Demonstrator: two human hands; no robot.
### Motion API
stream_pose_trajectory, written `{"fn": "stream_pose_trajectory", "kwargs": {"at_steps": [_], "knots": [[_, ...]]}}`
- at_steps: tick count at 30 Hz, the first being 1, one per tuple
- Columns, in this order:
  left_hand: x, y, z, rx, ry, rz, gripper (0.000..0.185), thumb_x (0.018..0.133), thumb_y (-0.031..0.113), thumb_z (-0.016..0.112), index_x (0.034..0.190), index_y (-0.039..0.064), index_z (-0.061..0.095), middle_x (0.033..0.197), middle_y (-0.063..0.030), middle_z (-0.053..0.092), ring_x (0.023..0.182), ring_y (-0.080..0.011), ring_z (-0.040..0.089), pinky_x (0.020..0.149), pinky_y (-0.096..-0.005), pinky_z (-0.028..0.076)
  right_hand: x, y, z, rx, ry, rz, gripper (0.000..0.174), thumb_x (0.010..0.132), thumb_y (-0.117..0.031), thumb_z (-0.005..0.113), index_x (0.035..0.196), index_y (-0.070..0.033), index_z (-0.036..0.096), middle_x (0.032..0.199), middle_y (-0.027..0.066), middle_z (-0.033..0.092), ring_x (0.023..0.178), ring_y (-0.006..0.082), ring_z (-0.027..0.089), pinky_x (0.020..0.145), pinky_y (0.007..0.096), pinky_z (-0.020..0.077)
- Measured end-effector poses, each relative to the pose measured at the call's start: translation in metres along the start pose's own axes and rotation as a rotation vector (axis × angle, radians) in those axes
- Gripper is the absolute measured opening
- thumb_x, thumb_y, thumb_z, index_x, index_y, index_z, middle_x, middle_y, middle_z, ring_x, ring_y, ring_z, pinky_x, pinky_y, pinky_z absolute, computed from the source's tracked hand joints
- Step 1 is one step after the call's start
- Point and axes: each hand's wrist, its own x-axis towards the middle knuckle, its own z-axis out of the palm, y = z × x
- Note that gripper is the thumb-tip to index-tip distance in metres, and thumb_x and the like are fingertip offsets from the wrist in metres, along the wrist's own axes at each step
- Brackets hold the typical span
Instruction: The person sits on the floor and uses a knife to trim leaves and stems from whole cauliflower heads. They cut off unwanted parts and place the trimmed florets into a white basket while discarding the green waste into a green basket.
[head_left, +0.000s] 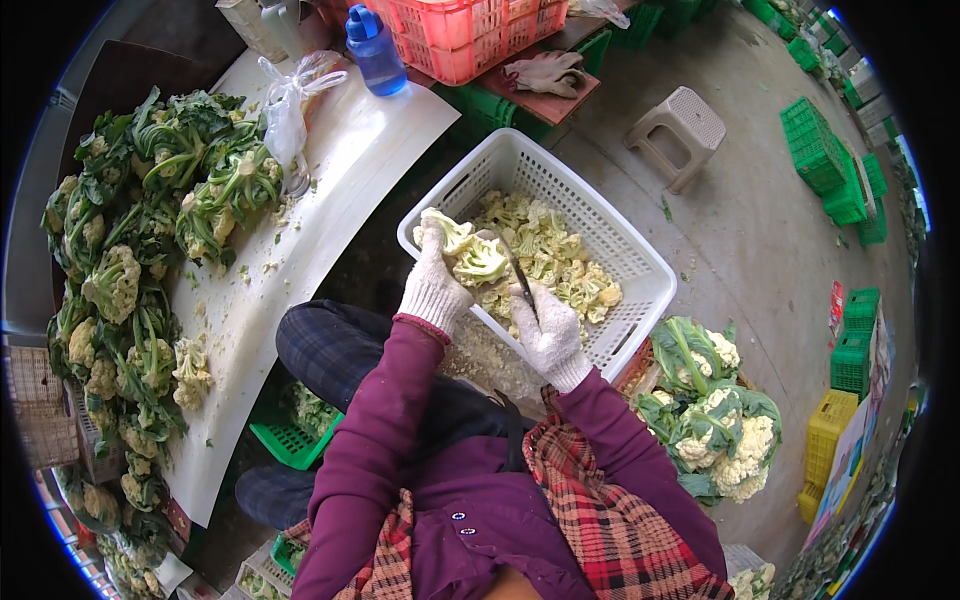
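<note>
My left hand (435, 289), in a white knit glove, holds a piece of cauliflower (480, 260) with its cut stems showing. In my right hand (550, 330), gloved the same way, is a knife (517, 270) whose dark blade points up and away beside the cauliflower. Both hands are over the near side of a white plastic crate (630, 277) with perforated walls. Many cut cauliflower florets (551, 244) lie inside it, heaped toward its left and middle.
On the left, a pale tabletop (330, 202) bears a pile of leafy cauliflower heads (142, 217), a plastic bag (289, 112) and a blue bottle (377, 56). More cauliflower heads (720, 427) lie at right. Beyond stand a plastic stool (679, 135), a red crate (465, 34) and green crates (817, 154).
</note>
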Motion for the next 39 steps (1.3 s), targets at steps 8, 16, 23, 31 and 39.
{"fn": "stream_pose_trajectory", "kwargs": {"at_steps": [8,16,23,31,39], "knots": [[0.003,0.001,-0.010,-0.034,-0.065,0.002,0.060,0.098,0.056,0.060,0.135,0.009,0.052,0.124,-0.0168,0.065,0.117,-0.0405,0.062,0.101,-0.0709,0.044,0.003,0.012,0.015,-0.157,-0.076,0.003,0.021,0.100,-0.020,0.061,0.104,0.001,0.064,0.085,0.0249,0.068,0.077,0.0421,0.068,0.066,0.0471,0.0531],[-0.008,-0.009,-0.001,-0.004,-0.142,0.076,0.064,0.102,0.055,0.051,0.135,0.001,0.049,0.128,-0.0268,0.061,0.119,-0.0423,0.060,0.105,-0.0625,0.046,0.001,0.032,0.037,-0.184,-0.042,-0.038,0.026,0.102,-0.019,0.057,0.109,0.005,0.061,0.074,0.0255,0.063,0.071,0.0432,0.066,0.061,0.0477,0.0494],[0.016,-0.019,-0.024,-0.096,-0.281,0.040,0.053,0.103,0.046,0.055,0.140,0.009,0.046,0.133,-0.0196,0.060,0.121,-0.0397,0.058,0.111,-0.0602,0.041,0.002,0.059,0.043,-0.352,-0.207,-0.131,0.035,0.105,-0.030,0.049,0.113,0.002,0.061,0.082,0.0223,0.067,0.075,0.0392,0.067,0.068,0.0465,0.0529],[0.016,-0.011,-0.031,0.203,-0.164,0.133,0.047,0.102,0.044,0.061,0.139,0.017,0.049,0.139,-0.0105,0.054,0.132,-0.0381,0.046,0.111,-0.0747,0.023,0.005,0.059,0.027,-0.227,0.015,0.449,0.046,0.098,-0.049,0.060,0.116,-0.007,0.060,0.081,0.0222,0.069,0.078,0.0423,0.068,0.070,0.0514,0.0502],[-0.017,0.011,-0.014,0.589,-0.213,0.246,0.046,0.092,0.006,0.070,0.135,0.007,0.054,0.117,-0.0107,0.066,0.090,-0.0201,0.069,0.067,-0.0284,0.058,0.005,0.018,0.016,0.317,0.031,0.466,0.026,0.101,-0.020,0.064,0.120,-0.002,0.063,0.068,0.0020,0.062,0.057,0.0094,0.058,0.052,0.0294,0.0466]]}}
